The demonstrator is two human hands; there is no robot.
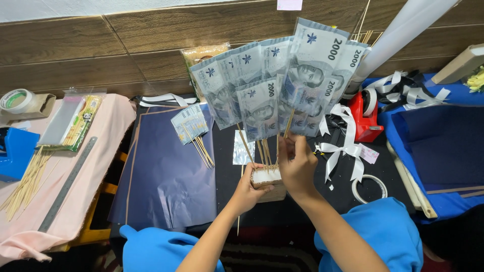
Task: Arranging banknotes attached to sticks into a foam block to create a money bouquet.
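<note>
While gripping the small pale foam block (pixel 266 182) with left hand (pixel 248 192), pushing a thin wooden stick with grey paper money (pixel 302 88) in, pinched by right hand (pixel 297 166). Needs gentle, straight push next.

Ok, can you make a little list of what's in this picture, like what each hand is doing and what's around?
left hand: steadies a small pale block that holds the sticks
right hand: pinches the stick of a banknote
banknotes on sticks: fanned upright in the block
spare banknotes: on the dark blue paper
left side: bamboo skewers, metal ruler, tape roll
right side: white ribbon bows, red tape dispenser
</note>
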